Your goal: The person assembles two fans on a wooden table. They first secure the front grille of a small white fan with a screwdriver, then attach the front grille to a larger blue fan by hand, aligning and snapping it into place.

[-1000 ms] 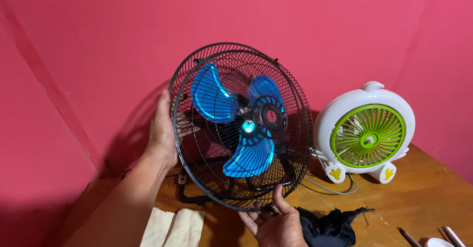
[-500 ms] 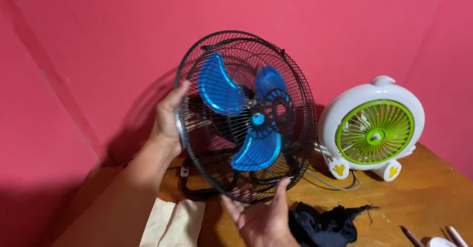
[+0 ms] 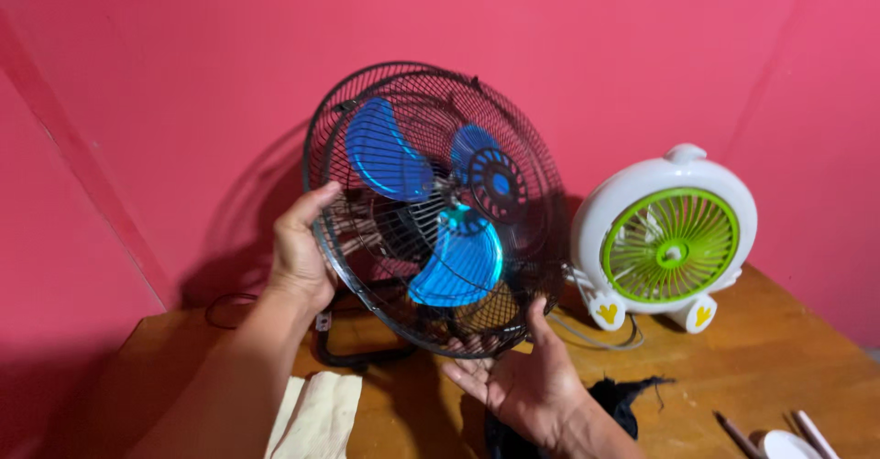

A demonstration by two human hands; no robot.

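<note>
Fingers (image 3: 316, 204) of left hand (image 3: 298, 253) curled on fan (image 3: 435, 212) rim, right hand (image 3: 518, 381) open beneath; best gripped at both sides, kept level.

We see through one head-worn camera, looking forward and slightly down. It sits close to the black fan (image 3: 431, 212), facing a pink wall (image 3: 183, 74) corner.

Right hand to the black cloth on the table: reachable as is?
Probably yes. The right hand is open under the black fan's rim, and the black cloth lies right beside its wrist, nothing between.
</note>
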